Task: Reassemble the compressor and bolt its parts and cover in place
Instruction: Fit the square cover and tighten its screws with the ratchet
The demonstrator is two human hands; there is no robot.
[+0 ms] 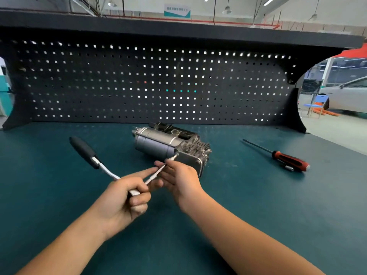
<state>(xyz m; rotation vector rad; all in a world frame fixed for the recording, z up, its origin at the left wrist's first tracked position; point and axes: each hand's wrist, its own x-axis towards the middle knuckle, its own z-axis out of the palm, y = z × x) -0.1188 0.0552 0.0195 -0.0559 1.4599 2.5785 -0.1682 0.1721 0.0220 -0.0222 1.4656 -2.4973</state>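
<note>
Compressor (168,144) lying on its side at the middle of the green surface (258,195), just before the pegboard (139,80). The left hand (127,197) grips the head of a ratchet wrench (84,150), while the right hand (179,175) pinches the far end of its extension bar (154,176), whose tip meets the compressor's near corner. A red-and-black screwdriver (290,159) lies well apart to the right.
</note>
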